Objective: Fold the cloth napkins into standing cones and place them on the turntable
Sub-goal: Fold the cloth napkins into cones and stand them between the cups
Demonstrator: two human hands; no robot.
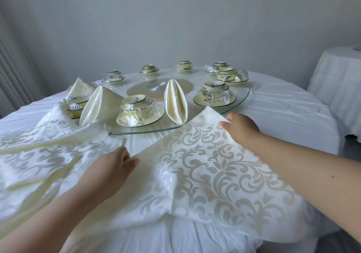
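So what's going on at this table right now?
A person is spreading a patterned napkin flat on the table. The left hand pinches its left edge and the right hand holds its far corner by the glass turntable. Three folded napkins already stand on the turntable among cup sets: two cones at left and one near the middle. More unfolded napkins lie at left.

Napkin (205, 166): cream w/ pale scroll pattern, spread flat on table in front of turntable (230, 104), far corner just over glass rim. More patterned napkins (39, 151) crumpled in a pile at left. Turntable: round clear glass, centre of table. On it 3 folded plain cream napkins: tall upright one (175, 102) near front edge, cone (97, 104) front-left, another (81, 87) behind it.
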